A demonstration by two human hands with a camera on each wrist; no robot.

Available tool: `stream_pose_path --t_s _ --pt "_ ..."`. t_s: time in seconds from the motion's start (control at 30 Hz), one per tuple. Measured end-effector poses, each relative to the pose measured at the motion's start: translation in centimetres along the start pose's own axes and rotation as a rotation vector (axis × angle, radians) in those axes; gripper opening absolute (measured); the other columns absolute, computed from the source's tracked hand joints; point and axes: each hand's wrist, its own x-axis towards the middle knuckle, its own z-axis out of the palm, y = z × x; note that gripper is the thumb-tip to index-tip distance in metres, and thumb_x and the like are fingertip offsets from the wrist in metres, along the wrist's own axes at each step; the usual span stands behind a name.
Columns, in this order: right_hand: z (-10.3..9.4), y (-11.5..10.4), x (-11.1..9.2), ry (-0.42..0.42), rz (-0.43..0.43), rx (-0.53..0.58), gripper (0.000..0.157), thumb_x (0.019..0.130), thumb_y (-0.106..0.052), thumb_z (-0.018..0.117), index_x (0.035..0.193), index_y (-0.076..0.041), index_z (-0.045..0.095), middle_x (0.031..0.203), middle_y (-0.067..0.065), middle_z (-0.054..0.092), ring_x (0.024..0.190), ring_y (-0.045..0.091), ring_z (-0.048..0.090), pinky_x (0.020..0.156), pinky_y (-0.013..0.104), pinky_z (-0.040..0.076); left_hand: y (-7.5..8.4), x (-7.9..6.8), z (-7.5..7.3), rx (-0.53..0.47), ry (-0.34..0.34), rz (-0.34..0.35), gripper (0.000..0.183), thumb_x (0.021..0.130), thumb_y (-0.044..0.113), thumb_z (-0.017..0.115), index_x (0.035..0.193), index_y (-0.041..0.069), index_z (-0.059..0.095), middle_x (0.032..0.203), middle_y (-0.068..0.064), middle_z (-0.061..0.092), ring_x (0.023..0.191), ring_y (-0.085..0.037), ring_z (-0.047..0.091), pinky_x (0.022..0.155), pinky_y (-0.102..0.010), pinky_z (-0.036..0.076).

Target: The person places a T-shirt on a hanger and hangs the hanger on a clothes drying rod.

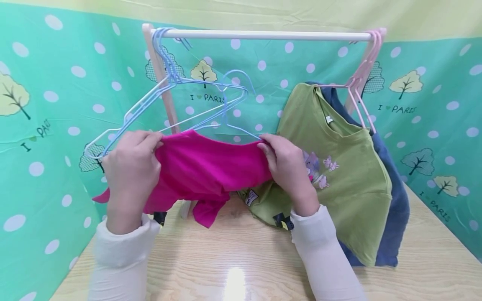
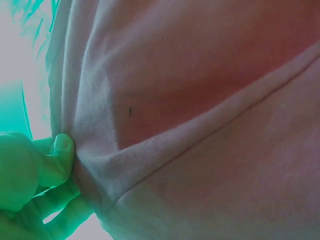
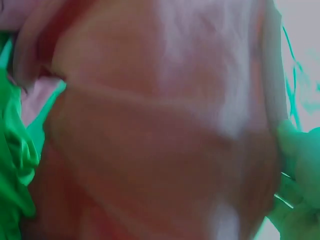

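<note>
A magenta garment [image 1: 211, 163] is stretched between both hands in front of the rack, and its lower part hangs down in folds. My left hand [image 1: 132, 167] pinches its upper left edge; in the left wrist view the thumb [image 2: 62, 150] presses on the cloth. The right hand [image 1: 288, 165] pinches the upper right edge. A light blue hanger [image 1: 226, 108] rises behind the garment with its hook clear of the rail. One arm of that hanger runs down to the right hand's fingers; its lower part is hidden by the cloth, so whether the fingers hold it too is unclear.
A white rail [image 1: 263, 35] spans the rack. Several blue hangers [image 1: 171, 69] hang at its left end, pink hangers [image 1: 363, 71] at its right. A green shirt [image 1: 339, 167] and a dark blue garment [image 1: 393, 200] hang at right, above the wooden table [image 1: 211, 267].
</note>
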Motion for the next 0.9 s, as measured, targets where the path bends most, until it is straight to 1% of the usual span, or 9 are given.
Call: stream_pose_path --t_s 0.13,0.23,0.33,0.43,0.63,0.73,0.83,0.9 --pt "0.8 -0.8 0.0 0.034 -0.026 -0.008 0.016 0.100 -0.004 0.064 0.110 0.006 0.070 0.102 0.019 0.074 0.092 0.031 0.072 0.087 0.041 0.059 0.4 0.0 0.2 -0.017 -0.056 0.047 0.017 0.095 -0.004 0.063 0.103 0.000 0.078 0.091 -0.017 0.072 0.082 -0.038 0.067 0.042 -0.051 0.046" --pt "1.1 -1.1 0.0 0.045 -0.015 -0.006 0.013 0.101 -0.002 0.062 0.107 0.007 0.069 0.099 0.019 0.073 0.088 0.031 0.072 0.084 0.041 0.060 0.3 0.1 0.2 -0.062 -0.119 0.059 0.015 0.095 -0.003 0.066 0.105 0.000 0.078 0.091 -0.017 0.072 0.082 -0.038 0.066 0.050 -0.052 0.051" --pt "1.1 -1.2 0.0 0.035 0.009 0.001 0.011 0.101 -0.002 0.060 0.106 0.006 0.066 0.095 0.018 0.072 0.082 0.029 0.072 0.079 0.041 0.061 -0.1 0.1 -0.2 -0.127 -0.220 0.040 0.015 0.095 -0.001 0.068 0.108 0.001 0.076 0.094 -0.017 0.072 0.085 -0.038 0.064 0.064 -0.054 0.054" --pt "1.0 -1.1 0.0 0.032 0.031 0.019 0.011 0.102 -0.003 0.059 0.106 0.006 0.065 0.093 0.017 0.071 0.078 0.028 0.070 0.075 0.041 0.061 -0.9 0.2 -0.6 -0.181 -0.336 0.022 0.017 0.096 0.000 0.069 0.112 0.001 0.075 0.098 -0.018 0.072 0.089 -0.037 0.062 0.076 -0.054 0.054" --pt "0.6 -0.7 0.2 0.078 0.053 0.072 0.009 0.099 -0.001 0.064 0.104 0.006 0.068 0.095 0.018 0.072 0.082 0.029 0.070 0.078 0.042 0.060 -2.5 0.3 -1.5 -0.273 -0.516 0.017 0.018 0.094 -0.004 0.067 0.111 -0.003 0.074 0.098 -0.018 0.073 0.086 -0.035 0.061 0.076 -0.050 0.051" --pt "0.5 -0.6 0.2 0.098 0.059 0.087 0.009 0.097 0.000 0.067 0.103 0.006 0.069 0.096 0.017 0.072 0.084 0.028 0.070 0.080 0.042 0.060 -3.0 0.3 -1.9 -0.305 -0.596 -0.006 0.020 0.095 -0.004 0.067 0.113 -0.003 0.074 0.098 -0.016 0.074 0.086 -0.032 0.059 0.074 -0.047 0.051" --pt "0.4 -0.6 0.3 0.108 0.063 0.090 0.010 0.097 -0.002 0.067 0.103 0.006 0.070 0.096 0.017 0.072 0.085 0.028 0.070 0.080 0.042 0.060 -3.2 0.3 -2.0 -0.317 -0.635 -0.013 0.019 0.096 -0.001 0.067 0.114 -0.001 0.075 0.095 -0.012 0.074 0.085 -0.029 0.059 0.071 -0.043 0.051" --pt "0.5 -0.7 0.3 0.116 0.068 0.092 0.010 0.098 -0.003 0.066 0.102 0.006 0.070 0.096 0.017 0.072 0.084 0.028 0.070 0.079 0.042 0.060 -2.9 0.3 -2.1 -0.309 -0.626 -0.007 0.020 0.096 0.001 0.068 0.115 0.000 0.075 0.096 -0.011 0.073 0.085 -0.027 0.060 0.071 -0.043 0.052"
